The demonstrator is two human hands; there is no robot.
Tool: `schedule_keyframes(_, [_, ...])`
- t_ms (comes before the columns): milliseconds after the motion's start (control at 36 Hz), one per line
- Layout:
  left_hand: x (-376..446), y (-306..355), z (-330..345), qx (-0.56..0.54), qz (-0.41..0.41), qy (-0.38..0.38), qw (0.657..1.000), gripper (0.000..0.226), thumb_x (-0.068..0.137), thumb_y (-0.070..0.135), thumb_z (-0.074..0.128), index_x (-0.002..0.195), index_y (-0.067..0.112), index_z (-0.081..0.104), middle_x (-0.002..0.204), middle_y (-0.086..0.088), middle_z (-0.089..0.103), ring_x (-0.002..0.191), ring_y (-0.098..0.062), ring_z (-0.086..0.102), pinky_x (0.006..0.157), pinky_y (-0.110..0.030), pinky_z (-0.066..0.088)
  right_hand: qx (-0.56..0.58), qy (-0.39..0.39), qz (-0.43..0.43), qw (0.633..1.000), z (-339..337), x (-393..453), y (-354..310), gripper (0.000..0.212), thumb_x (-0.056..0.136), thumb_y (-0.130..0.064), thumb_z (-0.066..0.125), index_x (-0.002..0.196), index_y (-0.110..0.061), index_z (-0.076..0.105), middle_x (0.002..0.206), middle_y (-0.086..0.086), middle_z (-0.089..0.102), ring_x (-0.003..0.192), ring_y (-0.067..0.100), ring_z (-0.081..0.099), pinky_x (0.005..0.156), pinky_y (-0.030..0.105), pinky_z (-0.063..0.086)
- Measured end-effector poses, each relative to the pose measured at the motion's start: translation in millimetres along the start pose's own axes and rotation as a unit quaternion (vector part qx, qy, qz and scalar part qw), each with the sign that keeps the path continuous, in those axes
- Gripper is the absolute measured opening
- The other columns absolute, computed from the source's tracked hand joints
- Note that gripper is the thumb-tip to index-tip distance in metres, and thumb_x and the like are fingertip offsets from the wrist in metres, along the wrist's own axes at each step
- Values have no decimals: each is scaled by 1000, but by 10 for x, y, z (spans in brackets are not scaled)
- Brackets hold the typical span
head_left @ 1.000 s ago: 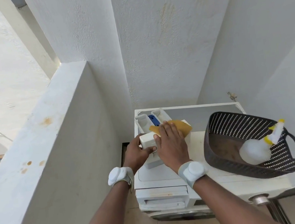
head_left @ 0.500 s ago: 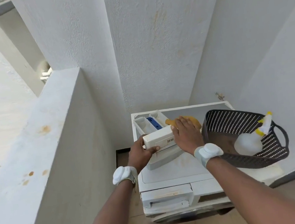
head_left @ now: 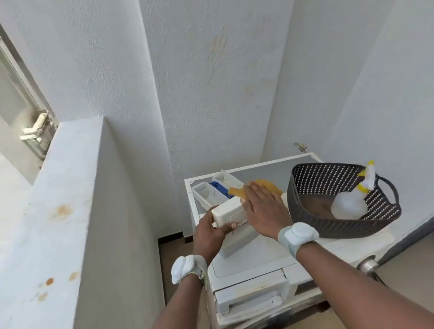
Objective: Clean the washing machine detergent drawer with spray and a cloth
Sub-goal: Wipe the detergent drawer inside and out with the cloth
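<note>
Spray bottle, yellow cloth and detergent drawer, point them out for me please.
spray bottle (head_left: 348, 205), head view, on its translucent body.
yellow cloth (head_left: 266, 184), head view, on its exposed far edge.
detergent drawer (head_left: 228, 212), head view, on its white front panel.

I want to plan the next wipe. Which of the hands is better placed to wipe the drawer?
The right hand: it lies flat on the yellow cloth over the drawer, while the left hand grips the drawer's front.

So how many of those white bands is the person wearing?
2. One white band sits on the left wrist, beside the drawer. The other white band sits on the right wrist, next to the basket.
</note>
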State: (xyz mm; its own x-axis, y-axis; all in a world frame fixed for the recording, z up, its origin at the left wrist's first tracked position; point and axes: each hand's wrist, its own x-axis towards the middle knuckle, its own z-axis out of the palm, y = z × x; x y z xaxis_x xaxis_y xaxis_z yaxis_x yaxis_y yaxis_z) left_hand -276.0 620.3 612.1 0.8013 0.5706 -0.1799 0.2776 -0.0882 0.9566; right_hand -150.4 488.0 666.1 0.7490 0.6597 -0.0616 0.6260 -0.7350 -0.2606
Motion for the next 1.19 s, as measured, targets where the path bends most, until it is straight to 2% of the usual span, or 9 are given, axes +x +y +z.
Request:
schedule_keyframes(111, [4,32,12,20,2,4,1000,60,73,48,85,129,42,64,119,13,73,108,-18,68,96,-37,53,-9,5,14,1000,33,26,-91,60,109,-46,26,162,-18,25,172,1,17,158,22,12,127,46,13])
schedule_keyframes(306, [-21,18,-8,18,18,2,1000,41,84,32,79,122,30,67,112,8,76,102,-17,70,85,-33,51,-19,-10,-126,992,90,-260,-321,58,109,-46,22,163,-25,23,172,-7,15,158,14,9,127,41,10])
schedule_keyframes(444, [49,-9,-3,13,12,-20,1000,70,64,56,82,130,36,64,121,11,74,111,-18,69,98,-47,58,2,0,8,1000,7,77,164,58,109,-47,23,162,-24,25,172,-4,16,158,20,11,126,46,11])
schedule_keyframes(667, [121,12,53,28,21,-7,999,65,72,53,82,132,39,62,124,12,73,115,-19,67,100,-48,57,67,-15,70,995,-50,227,218,53,110,-39,26,160,-23,30,172,-2,17,158,23,10,126,49,11])
schedule_keyframes(778, [27,10,29,16,20,8,1000,52,82,37,79,131,32,63,118,9,74,103,-17,69,93,-40,56,45,6,-17,999,132,-85,-256,53,110,-38,28,161,-24,27,172,-6,16,159,20,9,126,47,13])
schedule_keyframes(889, [40,-98,25,24,20,16,999,34,88,36,59,117,22,68,109,6,76,97,-21,71,93,-49,58,26,23,-119,992,317,-320,-555,52,111,-29,31,163,-24,23,172,-8,13,159,18,6,125,44,13])
schedule_keyframes(1000, [146,-217,42,17,8,2,1000,47,75,50,73,118,34,66,113,10,76,101,-24,72,95,-54,57,-32,42,-164,985,237,-255,-294,57,108,-23,39,163,-29,22,171,-12,18,157,14,15,124,45,15])
schedule_keyframes(1111, [171,-215,55,-3,17,-13,1000,74,70,58,85,137,45,58,124,16,73,111,-15,70,99,-48,57,-28,59,-68,996,117,-101,-90,58,106,-21,44,161,-27,28,169,-7,26,156,18,21,123,45,16])
schedule_keyframes(1194, [207,-263,66,5,4,-5,1000,68,71,57,82,134,45,59,122,17,73,110,-14,71,97,-45,57,-10,49,-48,998,136,-109,-290,63,103,-19,53,161,-24,29,170,-5,24,157,22,18,125,43,16])
